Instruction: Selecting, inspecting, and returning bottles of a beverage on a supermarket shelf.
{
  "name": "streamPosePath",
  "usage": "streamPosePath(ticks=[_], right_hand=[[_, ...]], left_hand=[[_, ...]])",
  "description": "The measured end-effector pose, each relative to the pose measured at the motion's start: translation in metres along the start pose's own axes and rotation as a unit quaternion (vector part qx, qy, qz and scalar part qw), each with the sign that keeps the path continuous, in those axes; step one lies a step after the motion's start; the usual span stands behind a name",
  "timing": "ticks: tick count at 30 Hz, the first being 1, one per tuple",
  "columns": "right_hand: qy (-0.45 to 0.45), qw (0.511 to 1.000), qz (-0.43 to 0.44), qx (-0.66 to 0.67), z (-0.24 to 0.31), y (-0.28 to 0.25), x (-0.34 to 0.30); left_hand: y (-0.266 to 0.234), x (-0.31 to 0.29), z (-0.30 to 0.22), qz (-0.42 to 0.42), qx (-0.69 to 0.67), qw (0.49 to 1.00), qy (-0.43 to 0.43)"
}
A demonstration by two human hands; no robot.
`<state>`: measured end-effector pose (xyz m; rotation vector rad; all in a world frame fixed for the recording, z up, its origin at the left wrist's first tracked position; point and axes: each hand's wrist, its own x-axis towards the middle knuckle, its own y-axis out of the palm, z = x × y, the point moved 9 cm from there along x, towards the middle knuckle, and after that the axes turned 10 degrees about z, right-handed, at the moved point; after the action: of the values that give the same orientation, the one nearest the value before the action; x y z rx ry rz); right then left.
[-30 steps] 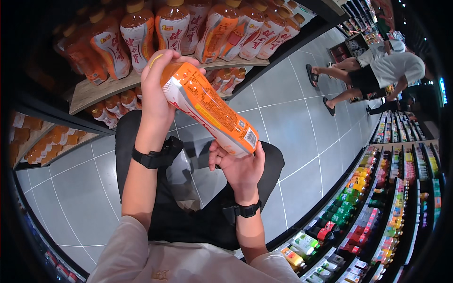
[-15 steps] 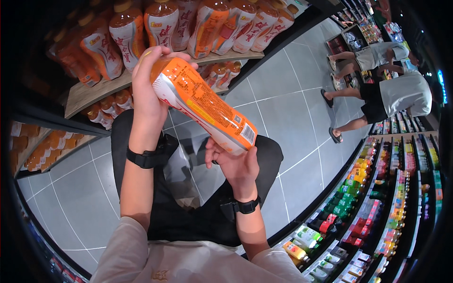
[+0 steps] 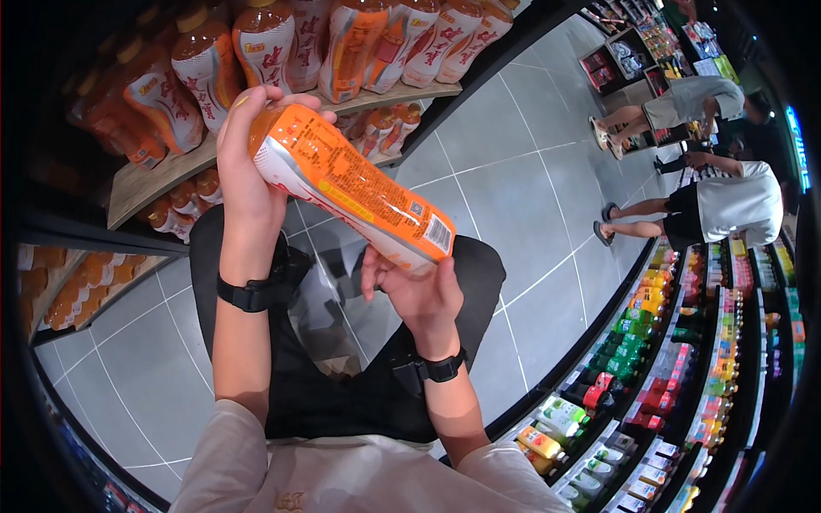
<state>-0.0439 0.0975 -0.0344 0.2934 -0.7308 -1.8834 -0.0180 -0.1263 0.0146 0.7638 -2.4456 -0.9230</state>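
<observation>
A large drink bottle with an orange and white label [image 3: 359, 192] lies slantwise between my hands, its base toward the lower right. My left hand [image 3: 252, 145] is wrapped round its upper end, which hides the cap. Under the base, my right hand [image 3: 419, 295] supports it with the fingers bent and the thumb at the side. The label side with small print and a barcode faces up. Beyond my left hand, similar orange bottles [image 3: 261, 47] stand in a row on a wooden shelf [image 3: 162, 178].
Lower shelves hold more orange bottles [image 3: 90, 286] at the left. A long rack of colourful drinks [image 3: 629, 350] curves along the right. Two people, one in a white shirt [image 3: 740, 203] and one in grey [image 3: 705, 96], stand at the far right on the grey tiled floor [image 3: 547, 214].
The bottle and both hands have shifted slightly left in view, the grip unchanged. The shelf also sits further left. At the right, the person in white has stepped and brought the feet closer together.
</observation>
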Motion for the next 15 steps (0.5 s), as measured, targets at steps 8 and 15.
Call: streamPosePath(ticks=[8,15], right_hand=[[-0.054,0.993,-0.046,0.091,0.006,-0.017,-0.004],[-0.042,0.994,-0.049,0.094,0.008,-0.019,-0.004]], left_hand=[[0.009,-0.001,0.01,0.007,0.004,1.0,-0.012],[0.013,0.0,0.013,0.015,0.0,1.0,-0.017]])
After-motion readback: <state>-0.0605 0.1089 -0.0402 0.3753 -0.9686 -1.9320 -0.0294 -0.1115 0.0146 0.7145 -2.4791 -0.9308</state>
